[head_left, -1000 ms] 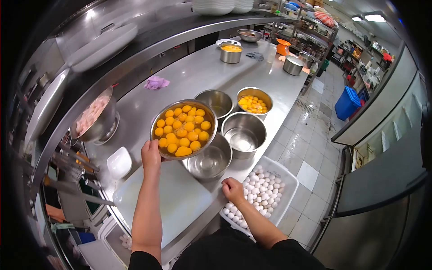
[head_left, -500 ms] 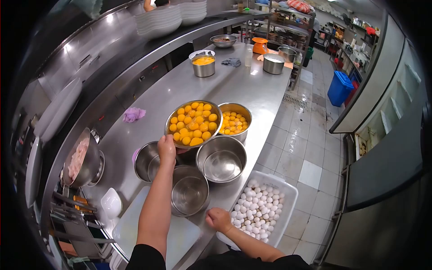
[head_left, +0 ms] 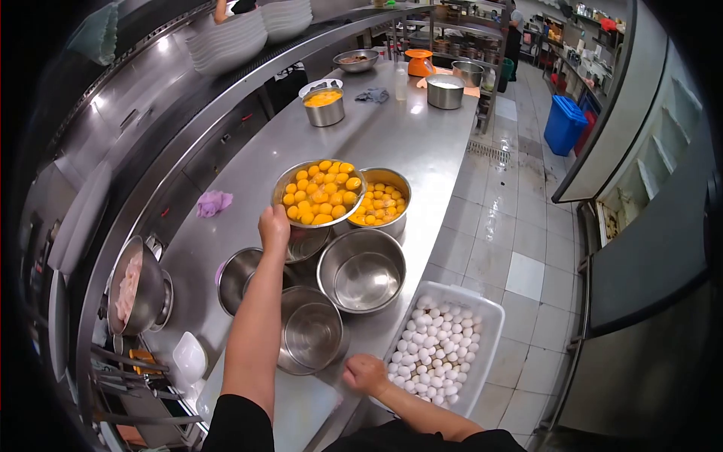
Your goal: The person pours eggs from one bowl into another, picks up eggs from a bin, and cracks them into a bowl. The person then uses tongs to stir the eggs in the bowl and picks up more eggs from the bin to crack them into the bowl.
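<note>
My left hand is closed on the near rim of a steel bowl full of whole egg yolks. The bowl tilts to the right, its right edge over a steel pot that also holds yolks. Below them stand a wide steel pot and another steel pot, neither with eggs in it. More steel pots are partly hidden behind my left forearm. My right hand is curled into a fist by the table's front edge, beside a white tub of eggs.
A white cutting board and a white dish lie near me. Raw meat fills a tilted bowl at left. Farther back are a purple cloth, a pot of yolks, another pot and an orange scale.
The yolk bowl has tipped further to the right and moved slightly left and up in view. The view has shifted a little. My right hand stays by the table edge.
</note>
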Tool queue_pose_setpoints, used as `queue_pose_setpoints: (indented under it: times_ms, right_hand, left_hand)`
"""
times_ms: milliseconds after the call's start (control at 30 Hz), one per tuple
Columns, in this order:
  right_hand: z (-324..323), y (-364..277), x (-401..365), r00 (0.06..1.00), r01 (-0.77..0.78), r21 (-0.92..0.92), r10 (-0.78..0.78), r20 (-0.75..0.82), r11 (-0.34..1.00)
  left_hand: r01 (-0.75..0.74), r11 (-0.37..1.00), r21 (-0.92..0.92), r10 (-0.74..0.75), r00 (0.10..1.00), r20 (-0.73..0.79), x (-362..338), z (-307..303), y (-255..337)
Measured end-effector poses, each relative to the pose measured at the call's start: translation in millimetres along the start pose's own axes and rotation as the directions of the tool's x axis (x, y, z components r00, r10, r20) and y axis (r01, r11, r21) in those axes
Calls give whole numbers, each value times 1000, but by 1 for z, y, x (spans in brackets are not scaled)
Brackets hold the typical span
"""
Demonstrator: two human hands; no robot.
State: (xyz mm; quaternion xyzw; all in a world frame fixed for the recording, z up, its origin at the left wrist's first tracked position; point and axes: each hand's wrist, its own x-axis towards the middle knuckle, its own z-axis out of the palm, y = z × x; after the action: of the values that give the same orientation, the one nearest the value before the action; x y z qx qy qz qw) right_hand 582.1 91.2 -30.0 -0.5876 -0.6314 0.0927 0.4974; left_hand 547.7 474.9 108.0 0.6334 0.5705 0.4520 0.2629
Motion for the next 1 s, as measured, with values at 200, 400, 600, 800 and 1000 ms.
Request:
queue_pose_setpoints:
  times_ms: [200, 400, 600, 800, 1000]
  right_hand:
    - [-1, -1, -1, 999, -29, -7, 30, 23, 1000]
    - [1, 0, -2, 999, -31, -8, 31, 28, 1000]
    - [-1, -2, 0, 1000, -7, 12, 7, 7, 1000]
    - [1, 1, 1, 1000, -3, 13, 3, 1, 1000]
    - [1, -1, 1, 1000, -18, -8, 18, 1, 1000]
  left_hand:
    - [151, 982, -115, -140, 986, 94, -7, -2, 26]
    - [-51, 993, 107, 49, 999, 24, 7, 1, 13]
    - [-49, 995, 82, 47, 999, 22, 10, 3, 9]
    - [-43, 990, 134, 40, 999, 26, 9, 1, 24]
    - [-49, 992, 114, 45, 998, 37, 23, 9, 12]
